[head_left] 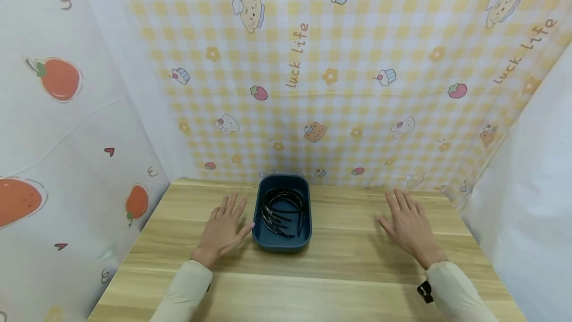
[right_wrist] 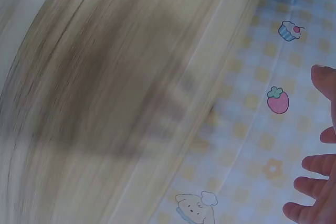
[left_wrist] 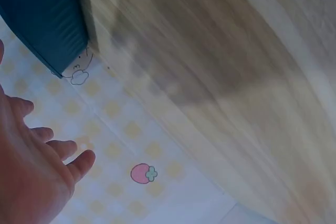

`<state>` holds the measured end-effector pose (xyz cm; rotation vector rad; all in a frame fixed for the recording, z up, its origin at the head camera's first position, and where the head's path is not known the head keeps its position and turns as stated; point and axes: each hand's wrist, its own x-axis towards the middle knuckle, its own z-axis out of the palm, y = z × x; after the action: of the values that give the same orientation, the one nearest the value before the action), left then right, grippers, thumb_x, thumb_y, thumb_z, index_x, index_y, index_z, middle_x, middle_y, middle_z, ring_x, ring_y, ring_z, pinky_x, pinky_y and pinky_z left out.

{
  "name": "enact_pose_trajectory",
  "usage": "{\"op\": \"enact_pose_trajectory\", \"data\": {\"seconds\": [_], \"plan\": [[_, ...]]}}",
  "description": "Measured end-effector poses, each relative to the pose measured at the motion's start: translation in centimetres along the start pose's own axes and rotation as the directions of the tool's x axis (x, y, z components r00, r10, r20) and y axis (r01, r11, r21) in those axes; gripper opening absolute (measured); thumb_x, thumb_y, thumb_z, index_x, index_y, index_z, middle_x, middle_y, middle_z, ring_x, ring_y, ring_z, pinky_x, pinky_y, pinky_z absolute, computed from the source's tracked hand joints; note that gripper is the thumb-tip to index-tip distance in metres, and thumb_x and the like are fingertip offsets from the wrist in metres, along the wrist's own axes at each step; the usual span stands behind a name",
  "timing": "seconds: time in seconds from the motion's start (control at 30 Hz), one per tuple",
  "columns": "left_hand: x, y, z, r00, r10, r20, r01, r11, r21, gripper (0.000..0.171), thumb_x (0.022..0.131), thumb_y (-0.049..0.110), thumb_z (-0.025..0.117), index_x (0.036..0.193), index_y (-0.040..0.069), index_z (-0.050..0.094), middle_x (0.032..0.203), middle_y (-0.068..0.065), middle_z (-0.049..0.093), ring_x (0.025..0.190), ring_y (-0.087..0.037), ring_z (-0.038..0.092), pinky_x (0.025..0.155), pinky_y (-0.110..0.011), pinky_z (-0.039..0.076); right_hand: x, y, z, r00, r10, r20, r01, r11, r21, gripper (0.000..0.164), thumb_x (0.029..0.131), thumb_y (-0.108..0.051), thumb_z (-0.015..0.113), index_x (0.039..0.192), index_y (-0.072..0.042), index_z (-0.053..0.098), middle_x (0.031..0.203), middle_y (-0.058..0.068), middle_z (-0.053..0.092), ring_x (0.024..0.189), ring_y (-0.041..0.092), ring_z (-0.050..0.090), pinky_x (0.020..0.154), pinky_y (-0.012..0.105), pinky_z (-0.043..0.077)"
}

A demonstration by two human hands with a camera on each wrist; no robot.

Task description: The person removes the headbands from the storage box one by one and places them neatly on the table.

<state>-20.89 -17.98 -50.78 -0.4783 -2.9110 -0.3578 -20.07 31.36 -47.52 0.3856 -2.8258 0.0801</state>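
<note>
A dark blue rectangular bin [head_left: 282,249] stands on the table toward its back edge. Inside it lie several thin, glossy black curved bands [head_left: 265,207] that look like headbands, nested together with their ends toward the front right. My left hand [head_left: 223,230] is held palm down just left of the bin, fingers spread and empty. Its thumb tip is close to the bin's left rim; whether they touch I cannot tell. Well to the right of the bin, my right hand [head_left: 410,227] hovers palm down with its fingers extended, holding nothing. Both hands cast shadows on the wood.
The light wood-grain table [head_left: 344,257] ends at a yellow checked cloth [head_left: 357,108] hanging behind it. White cloth [head_left: 58,133] with fruit prints hangs on the left, and plain white cloth [head_left: 532,178] on the right. A black strap piece [head_left: 425,292] shows under the right sleeve.
</note>
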Motion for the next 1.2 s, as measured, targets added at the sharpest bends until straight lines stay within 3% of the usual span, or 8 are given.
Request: {"op": "enact_pose_trajectory", "data": {"seconds": [0.2, 0.4, 0.67, 0.97, 1.2], "plan": [[0.2, 1.0, 0.7, 0.998, -0.056, -0.016, 0.053, 0.990, -0.127, 0.071, 0.101, 0.051, 0.047, 0.155, 0.007, 0.032, 0.158, -0.023, 0.029, 0.140, -0.044, 0.035, 0.105, -0.065, 0.034, 1.2, -0.9, 0.2, 1.000, 0.002, -0.016, -0.002, 0.999, 0.048, 0.067, 0.096, -0.036, 0.063, 0.144, 0.006, 0.041, 0.147, 0.032, 0.039, 0.133, 0.052, 0.037, 0.102, 0.068, 0.034], [0.7, 1.9, 1.0, 0.990, -0.144, 0.005, 0.141, 0.957, -0.253, 0.066, 0.102, 0.043, 0.049, 0.153, 0.005, 0.035, 0.152, -0.024, 0.039, 0.135, -0.045, 0.042, 0.105, -0.063, 0.035, 3.1, -3.2, 0.6, 1.000, 0.011, 0.021, -0.014, 0.991, 0.131, 0.058, 0.099, -0.034, 0.058, 0.137, 0.009, 0.049, 0.139, 0.032, 0.049, 0.125, 0.050, 0.047, 0.097, 0.065, 0.041], [1.6, 2.2, 2.0, 0.966, -0.244, 0.080, 0.256, 0.883, -0.395, 0.066, 0.103, 0.045, 0.044, 0.155, 0.006, 0.031, 0.152, -0.023, 0.039, 0.136, -0.042, 0.041, 0.107, -0.058, 0.036, 5.1, -6.1, 1.6, 0.999, 0.013, 0.034, -0.021, 0.975, 0.222, 0.049, 0.099, -0.029, 0.059, 0.130, 0.008, 0.057, 0.129, 0.029, 0.058, 0.118, 0.047, 0.055, 0.094, 0.058, 0.048], [1.7, 2.7, 3.1, 0.951, -0.281, 0.130, 0.309, 0.835, -0.456, 0.068, 0.105, 0.050, 0.034, 0.155, 0.004, 0.030, 0.153, -0.023, 0.039, 0.138, -0.041, 0.040, 0.110, -0.058, 0.033, 6.7, -9.1, 2.5, 0.989, 0.042, 0.139, -0.089, 0.932, 0.352, 0.048, 0.100, -0.029, 0.058, 0.134, 0.004, 0.056, 0.135, 0.026, 0.056, 0.122, 0.043, 0.055, 0.097, 0.057, 0.046], [2.3, 3.7, 3.1, 0.939, -0.310, 0.151, 0.343, 0.793, -0.504, 0.070, 0.105, 0.052, 0.031, 0.156, 0.003, 0.028, 0.155, -0.022, 0.037, 0.141, -0.040, 0.036, 0.113, -0.057, 0.030, 8.6, -11.0, 3.3, 0.987, 0.024, 0.160, -0.098, 0.877, 0.471, 0.044, 0.100, -0.026, 0.058, 0.133, 0.004, 0.058, 0.134, 0.024, 0.057, 0.115, 0.038, 0.060, 0.094, 0.053, 0.049]]}}
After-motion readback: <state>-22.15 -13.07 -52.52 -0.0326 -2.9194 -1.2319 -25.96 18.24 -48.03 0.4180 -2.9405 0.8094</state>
